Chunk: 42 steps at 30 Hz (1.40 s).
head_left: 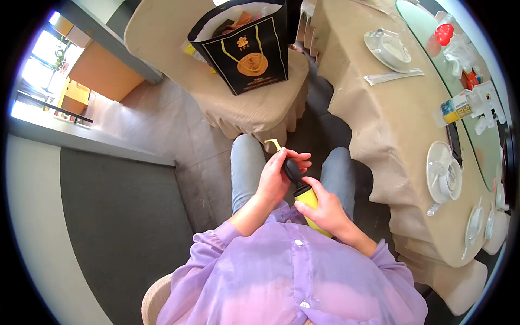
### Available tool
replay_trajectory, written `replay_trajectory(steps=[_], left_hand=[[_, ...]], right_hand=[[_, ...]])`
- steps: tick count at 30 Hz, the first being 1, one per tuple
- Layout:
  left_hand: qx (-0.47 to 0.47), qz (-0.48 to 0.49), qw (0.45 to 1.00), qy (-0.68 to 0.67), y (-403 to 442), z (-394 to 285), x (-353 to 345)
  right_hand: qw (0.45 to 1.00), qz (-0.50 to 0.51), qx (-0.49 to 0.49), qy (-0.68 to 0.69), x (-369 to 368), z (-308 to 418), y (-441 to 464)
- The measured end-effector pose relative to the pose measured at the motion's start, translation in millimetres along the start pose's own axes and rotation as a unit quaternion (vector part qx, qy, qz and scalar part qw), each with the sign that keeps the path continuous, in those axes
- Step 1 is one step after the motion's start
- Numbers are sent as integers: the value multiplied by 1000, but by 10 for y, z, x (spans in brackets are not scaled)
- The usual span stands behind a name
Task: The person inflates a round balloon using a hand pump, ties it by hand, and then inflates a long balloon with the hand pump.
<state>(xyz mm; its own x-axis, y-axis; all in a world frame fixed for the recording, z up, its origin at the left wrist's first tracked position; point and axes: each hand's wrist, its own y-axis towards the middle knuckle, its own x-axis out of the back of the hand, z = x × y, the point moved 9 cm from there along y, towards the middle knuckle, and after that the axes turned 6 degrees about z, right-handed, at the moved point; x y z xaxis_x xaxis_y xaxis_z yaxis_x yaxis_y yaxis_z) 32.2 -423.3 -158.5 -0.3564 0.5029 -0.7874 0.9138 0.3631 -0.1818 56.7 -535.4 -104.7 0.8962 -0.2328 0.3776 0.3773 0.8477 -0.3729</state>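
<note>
My right hand [329, 212] is wrapped around the yellow barrel of a balloon pump [307, 198], held tilted above my lap. The pump's black end [293, 170] points away from me, towards my left hand [274, 180]. With thumb and fingertips, my left hand pinches a limp yellow piece that looks like an uninflated balloon [274, 143]. Its bent end sticks out past the fingertips. My fingers hide where the balloon and the pump's tip meet, so I cannot tell whether they are joined.
Ahead, a black paper bag [246, 57] filled with things stands on a cloth-covered chair [244, 111]. To the right is a table with a beige cloth [379, 119], wrapped dishes [444, 173], a glass turntable [460, 103] and a yellow-labelled package [455, 107]. A dark wall panel [114, 216] is at left.
</note>
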Motion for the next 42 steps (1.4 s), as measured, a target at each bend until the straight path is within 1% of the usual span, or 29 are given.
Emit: replay_trajectory(steps=[1,3,4,5,7,8,10,15,19,22,24,26,27,29,30,31,32,34,36,38,40,41,42], left_hand=[[1,4,1000,-1,7,-19,1],[29,13,997,-64,14,-29,-9],[21,2,996,-82,19,-93,-29],[22,2,996,-82,42,-105,16],[-33,22,999,9,88,-237,59],[-36,27,999,10,94,-239,77],[-35,28,999,9,99,-227,92],[-39,32,999,-4,75,-143,29],[-42,12,999,9,9,-110,-41],[-31,11,999,19,3,-65,15],[-23,8,999,25,-21,-89,47],[7,5,999,-50,6,-132,42],[7,3,999,-53,22,-160,47],[-14,45,997,-54,58,-250,-12],[-8,85,995,-54,58,-269,-74],[-9,83,995,-54,45,-276,-79],[6,89,993,-72,32,-258,-106],[21,95,991,-88,17,-226,-114],[-5,104,994,-35,10,-234,-60],[-23,106,994,-25,22,-245,-21],[-42,105,993,-14,20,-287,-25],[-48,105,993,-20,21,-301,-33],[-54,105,993,-25,21,-315,-41]], right_hand=[[1000,0,4,6,12,0,-1],[1000,2,6,11,34,44,-7],[1000,9,8,16,24,62,-10],[1000,9,8,16,19,56,-13],[1000,8,18,9,10,52,-10],[1000,10,19,8,0,37,-5],[999,-11,31,0,18,29,-6],[999,-15,36,21,0,13,-21],[998,-12,38,47,-15,12,-33],[998,-13,53,36,-15,-5,-33],[999,5,40,25,7,2,-43],[999,22,24,14,10,-31,-55],[999,36,20,6,-10,-49,-62],[999,52,16,-5,-25,-80,-70],[998,47,22,25,-10,-87,-70],[997,41,27,57,4,-90,-71],[997,41,27,57,10,-90,-65],[991,19,42,129,71,-75,-50],[990,28,37,133,55,-97,-48],[989,38,31,137,30,-123,-56],[996,34,16,81,30,-154,-54],[996,35,17,81,25,-179,-38],[992,60,-1,111,-23,-247,-19]])
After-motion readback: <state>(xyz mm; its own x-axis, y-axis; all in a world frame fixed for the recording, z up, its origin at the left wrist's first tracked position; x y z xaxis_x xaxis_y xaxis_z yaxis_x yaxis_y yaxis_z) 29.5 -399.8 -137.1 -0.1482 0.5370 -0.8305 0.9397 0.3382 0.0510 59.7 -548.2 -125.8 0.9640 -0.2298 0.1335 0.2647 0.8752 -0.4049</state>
